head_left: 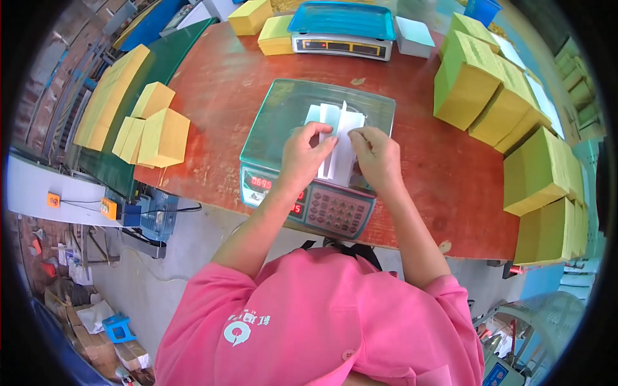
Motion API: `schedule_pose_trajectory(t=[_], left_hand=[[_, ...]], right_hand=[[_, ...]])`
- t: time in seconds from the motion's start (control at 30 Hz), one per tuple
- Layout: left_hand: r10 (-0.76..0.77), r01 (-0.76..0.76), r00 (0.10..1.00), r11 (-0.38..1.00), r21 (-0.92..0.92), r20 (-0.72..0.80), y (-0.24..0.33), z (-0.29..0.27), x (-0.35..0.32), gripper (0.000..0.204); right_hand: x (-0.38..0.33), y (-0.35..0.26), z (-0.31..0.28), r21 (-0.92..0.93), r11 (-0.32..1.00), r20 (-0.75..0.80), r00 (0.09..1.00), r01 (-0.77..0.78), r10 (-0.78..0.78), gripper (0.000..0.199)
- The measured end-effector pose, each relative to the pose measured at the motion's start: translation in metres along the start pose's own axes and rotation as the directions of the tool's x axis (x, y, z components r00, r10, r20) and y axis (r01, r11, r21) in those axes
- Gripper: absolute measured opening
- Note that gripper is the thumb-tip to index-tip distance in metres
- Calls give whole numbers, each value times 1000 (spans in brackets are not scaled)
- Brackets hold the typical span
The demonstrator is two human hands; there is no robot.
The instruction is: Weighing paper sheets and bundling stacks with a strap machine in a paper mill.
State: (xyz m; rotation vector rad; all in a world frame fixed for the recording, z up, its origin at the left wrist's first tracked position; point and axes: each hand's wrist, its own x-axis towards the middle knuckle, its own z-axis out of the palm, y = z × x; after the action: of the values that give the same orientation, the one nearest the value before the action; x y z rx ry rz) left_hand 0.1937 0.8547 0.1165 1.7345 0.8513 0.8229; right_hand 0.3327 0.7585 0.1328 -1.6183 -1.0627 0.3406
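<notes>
A digital counting scale (pixel 283 122) with a clear flat top, a keypad and lit red digits stands in front of me. White paper sheets (pixel 344 151) rest on its top, with some edges parted and sticking up. My left hand (pixel 308 153) closes on the sheets from the left, thumb and index finger at the parted edges. At their right side my right hand (pixel 377 154) pinches an upper edge, its fingertips bent together. How many sheets each hand grips is hidden.
A second scale with a blue tray (pixel 341 22) stands at the table's far edge, between yellow paper stacks (pixel 277 35) and a pale stack (pixel 414 36). Taller yellow stacks (pixel 467 83) line the right side; yellow blocks (pixel 162 137) sit on the left edge of the red table (pixel 212 96).
</notes>
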Motion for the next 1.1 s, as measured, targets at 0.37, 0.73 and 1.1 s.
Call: schedule_pose_trajectory(t=[0.37, 0.73, 1.1], left_hand=[[17, -12, 983, 1000, 25, -185, 19, -14, -5, 13], [2, 165, 853, 948, -273, 522, 118, 8, -9, 21], [288, -205, 515, 956, -210, 808, 250, 218, -35, 9]], right_hand=[[5, -12, -1, -302, 950, 18, 995, -86, 96, 20], [-96, 74, -198, -267, 873, -368, 881, -408, 299, 23], [-220, 170, -295, -393, 745, -612, 758, -539, 226, 14]])
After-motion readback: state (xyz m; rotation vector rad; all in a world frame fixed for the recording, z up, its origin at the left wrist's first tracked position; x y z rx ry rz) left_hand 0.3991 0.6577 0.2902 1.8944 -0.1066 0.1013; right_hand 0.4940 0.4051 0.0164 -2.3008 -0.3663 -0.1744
